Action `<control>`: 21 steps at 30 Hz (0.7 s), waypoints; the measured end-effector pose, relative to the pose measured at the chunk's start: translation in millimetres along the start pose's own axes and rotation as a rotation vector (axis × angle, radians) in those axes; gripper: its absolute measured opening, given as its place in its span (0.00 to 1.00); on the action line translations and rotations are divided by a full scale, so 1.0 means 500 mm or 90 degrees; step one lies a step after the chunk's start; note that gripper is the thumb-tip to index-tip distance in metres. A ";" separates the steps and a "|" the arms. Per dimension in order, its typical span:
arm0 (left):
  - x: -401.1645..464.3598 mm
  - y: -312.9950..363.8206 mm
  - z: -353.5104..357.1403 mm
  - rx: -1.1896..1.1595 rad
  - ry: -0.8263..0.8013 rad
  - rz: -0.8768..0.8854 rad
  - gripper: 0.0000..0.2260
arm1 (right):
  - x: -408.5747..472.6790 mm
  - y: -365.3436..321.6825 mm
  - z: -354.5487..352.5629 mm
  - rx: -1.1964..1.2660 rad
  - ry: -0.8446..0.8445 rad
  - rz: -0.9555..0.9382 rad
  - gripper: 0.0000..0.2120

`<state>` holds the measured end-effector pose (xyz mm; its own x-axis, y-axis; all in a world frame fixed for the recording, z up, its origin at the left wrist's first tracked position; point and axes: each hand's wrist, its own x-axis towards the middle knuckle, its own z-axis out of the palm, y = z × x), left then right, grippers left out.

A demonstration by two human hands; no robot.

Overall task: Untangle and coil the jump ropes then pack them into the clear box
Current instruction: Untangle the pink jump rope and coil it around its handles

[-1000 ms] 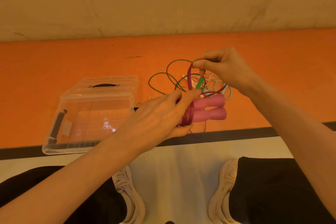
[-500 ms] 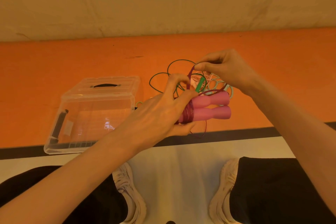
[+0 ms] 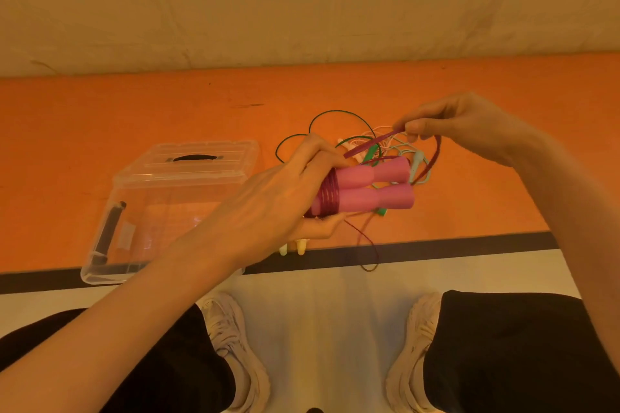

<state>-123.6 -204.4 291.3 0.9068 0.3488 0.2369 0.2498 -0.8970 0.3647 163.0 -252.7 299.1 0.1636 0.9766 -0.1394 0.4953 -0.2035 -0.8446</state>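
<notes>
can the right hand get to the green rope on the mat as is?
Probably not yet: the right hand is pinching the maroon cord, with the pink handles in the left hand. The green rope lies just beyond, uncovered.

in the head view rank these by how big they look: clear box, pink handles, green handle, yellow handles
1. clear box
2. pink handles, held in the left hand, nearer the camera, so inflated
3. green handle and yellow handles: both partly hidden, too close to rank
</notes>
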 end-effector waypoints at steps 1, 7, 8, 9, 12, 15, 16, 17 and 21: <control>0.000 0.000 -0.001 -0.008 0.001 0.000 0.23 | 0.000 0.007 -0.004 0.006 0.019 0.007 0.08; 0.003 0.014 0.002 -0.044 -0.001 0.020 0.22 | 0.020 0.021 0.012 -0.038 0.174 -0.023 0.05; 0.002 0.012 0.000 -0.049 -0.002 0.018 0.22 | 0.023 0.022 0.011 -0.044 0.180 -0.028 0.04; 0.001 0.008 -0.003 -0.054 -0.003 0.014 0.23 | 0.025 0.024 0.009 -0.045 0.170 -0.025 0.03; -0.004 -0.010 -0.012 -0.039 0.001 -0.023 0.24 | 0.018 0.037 -0.003 -0.036 0.109 -0.008 0.04; -0.004 -0.011 -0.014 -0.048 0.001 -0.029 0.24 | 0.017 0.044 0.000 -0.041 0.139 -0.020 0.05; -0.002 -0.006 -0.012 -0.057 0.001 -0.017 0.24 | 0.019 0.043 0.007 -0.053 0.160 -0.027 0.04; 0.001 0.000 -0.009 -0.065 0.002 -0.005 0.23 | 0.024 0.044 0.016 -0.072 0.177 -0.030 0.03; 0.003 0.006 -0.007 -0.090 0.028 -0.021 0.24 | 0.032 0.035 0.069 -0.148 0.158 -0.034 0.03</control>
<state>-122.8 -205.8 296.0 0.8826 0.3915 0.2602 0.2259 -0.8386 0.4956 145.0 -238.3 264.1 0.3209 0.9455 0.0562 0.6854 -0.1908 -0.7027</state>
